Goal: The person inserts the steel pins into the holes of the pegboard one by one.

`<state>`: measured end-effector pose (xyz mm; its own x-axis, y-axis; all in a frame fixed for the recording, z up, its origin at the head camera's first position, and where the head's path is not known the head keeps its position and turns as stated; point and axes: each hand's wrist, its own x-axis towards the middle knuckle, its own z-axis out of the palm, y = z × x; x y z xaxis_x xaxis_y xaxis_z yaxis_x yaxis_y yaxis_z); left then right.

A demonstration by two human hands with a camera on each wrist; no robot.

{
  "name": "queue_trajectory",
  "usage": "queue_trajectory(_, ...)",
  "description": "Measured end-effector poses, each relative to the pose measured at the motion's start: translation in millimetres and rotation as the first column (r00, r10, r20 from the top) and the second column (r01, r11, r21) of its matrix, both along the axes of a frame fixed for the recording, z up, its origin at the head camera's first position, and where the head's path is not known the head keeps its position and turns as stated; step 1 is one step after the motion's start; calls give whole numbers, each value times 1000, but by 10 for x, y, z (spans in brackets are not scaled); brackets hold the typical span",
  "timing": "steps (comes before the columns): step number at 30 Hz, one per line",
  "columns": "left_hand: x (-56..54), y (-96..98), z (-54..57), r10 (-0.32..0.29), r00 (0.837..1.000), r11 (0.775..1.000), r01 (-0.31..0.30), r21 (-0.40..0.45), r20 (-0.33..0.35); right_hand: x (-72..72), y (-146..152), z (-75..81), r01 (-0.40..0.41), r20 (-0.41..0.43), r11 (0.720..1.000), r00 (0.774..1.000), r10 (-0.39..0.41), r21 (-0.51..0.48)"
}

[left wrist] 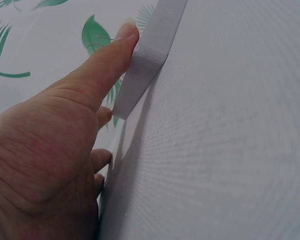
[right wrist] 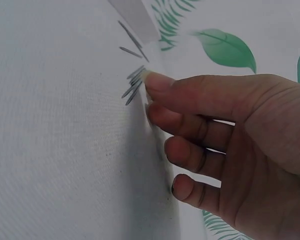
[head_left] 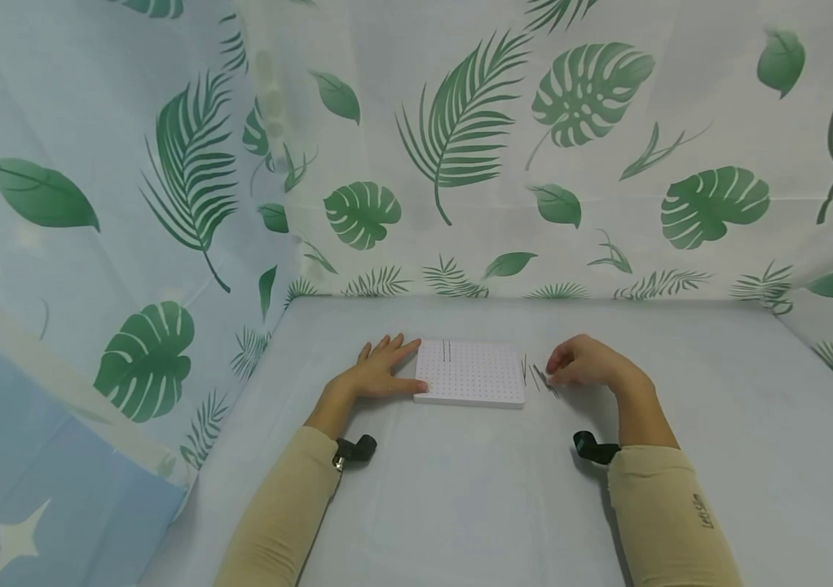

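A white board (head_left: 469, 375) dotted with rows of small holes lies on the table. Two thin dark pins (head_left: 447, 351) show side by side at its upper left. My left hand (head_left: 381, 371), fingers spread, has its thumb on the board's near left corner and its index fingertip at the far left corner. Several more dark pins (right wrist: 135, 82) lie loose on the table just right of the board. My right hand (head_left: 583, 363) is over them, thumb tip right at the bunched pins and the other fingers bent; I cannot tell whether it pinches one.
A pale cloth covers the table (head_left: 460, 497). Behind it hangs a white curtain (head_left: 490, 244) printed with green leaves, and another leaf-printed sheet (head_left: 116, 269) closes off the left side. Dark wrist cameras (head_left: 361, 448) sit at both cuffs.
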<state>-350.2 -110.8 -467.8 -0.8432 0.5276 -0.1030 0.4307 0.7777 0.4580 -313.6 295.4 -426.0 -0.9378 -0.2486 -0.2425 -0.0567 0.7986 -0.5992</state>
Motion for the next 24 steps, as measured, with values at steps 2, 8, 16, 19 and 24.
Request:
queue_trajectory(2,5,-3,-3,-2,1000,1000,2,3,0,1,-8,-8,-6,3,1000,1000,6,7)
queue_trajectory(8,-6,-10,-7,-5,1000,1000,5,8,4,0,-33,5,-8,-10,999,1000,8,47)
queue_trajectory(16,-13,-9,-1,-1,1000,1000,1,-5,1,-2,-42,22,-18,-15,996,1000,19,82)
queue_trajectory(19,-9,-10,-1,-2,1000,1000,2,2,0,-6,-46,24,-5,0,996,1000,5,88)
queue_trajectory(24,-1,-5,-2,-2,1000,1000,2,5,3,-8,-70,32,17,28,995,999,-20,103)
